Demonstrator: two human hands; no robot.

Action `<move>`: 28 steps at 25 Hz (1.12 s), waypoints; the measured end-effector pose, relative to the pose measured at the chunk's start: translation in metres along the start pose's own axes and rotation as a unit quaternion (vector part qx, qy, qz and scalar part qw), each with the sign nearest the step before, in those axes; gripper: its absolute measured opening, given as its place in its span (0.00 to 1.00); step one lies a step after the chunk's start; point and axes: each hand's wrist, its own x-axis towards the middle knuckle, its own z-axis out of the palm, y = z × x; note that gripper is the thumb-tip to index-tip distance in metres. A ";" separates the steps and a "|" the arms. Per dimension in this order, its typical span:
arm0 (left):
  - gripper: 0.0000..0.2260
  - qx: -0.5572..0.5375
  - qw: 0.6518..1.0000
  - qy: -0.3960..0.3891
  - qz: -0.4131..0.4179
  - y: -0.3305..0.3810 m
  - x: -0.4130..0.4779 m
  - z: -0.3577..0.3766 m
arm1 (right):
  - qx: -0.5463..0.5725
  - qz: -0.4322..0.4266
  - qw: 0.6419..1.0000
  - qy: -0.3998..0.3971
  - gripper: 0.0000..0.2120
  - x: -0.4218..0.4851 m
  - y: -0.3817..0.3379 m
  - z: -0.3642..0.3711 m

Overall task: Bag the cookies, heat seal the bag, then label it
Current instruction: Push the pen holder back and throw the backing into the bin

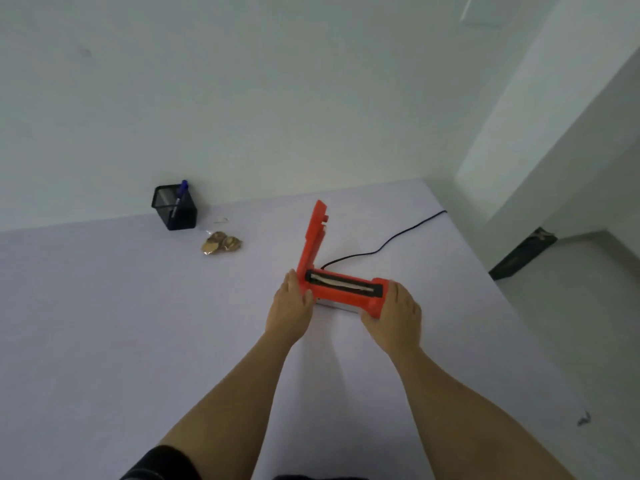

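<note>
Bracing the orange heat sealer [343, 291] at both ends, left hand [290, 308] and right hand [394, 315] grasping its base, lid raised. Cookies [221, 242] lying well apart near the pen holder [175, 207]. Risks: brushing the exposed sealing strip, snagging the cord [384, 247] and dragging the unit across the surface [104, 323].

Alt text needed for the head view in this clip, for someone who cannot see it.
Two bare hands, left hand and right hand, hold the ends of an orange heat sealer with its lid raised, on a pale table. Farther back lie bagged cookies beside a black mesh pen holder holding a blue pen.
</note>
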 end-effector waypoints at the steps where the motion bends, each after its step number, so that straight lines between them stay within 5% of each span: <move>1: 0.25 -0.017 1.000 0.000 -0.017 0.006 0.008 0.006 | -0.014 0.002 0.999 -0.029 0.38 0.011 0.014 0.000; 4: 0.29 -0.077 0.995 0.014 -0.060 0.013 0.028 0.015 | -0.072 -0.001 0.991 -0.116 0.41 0.037 0.042 0.002; 13: 0.33 -0.041 0.999 0.020 -0.022 0.014 0.101 0.022 | -0.050 -0.076 0.984 -0.155 0.38 0.167 0.042 0.024; 28: 0.33 -0.003 0.999 0.051 0.007 0.022 0.279 -0.009 | -0.087 -0.126 0.983 -0.103 0.36 0.358 -0.018 0.066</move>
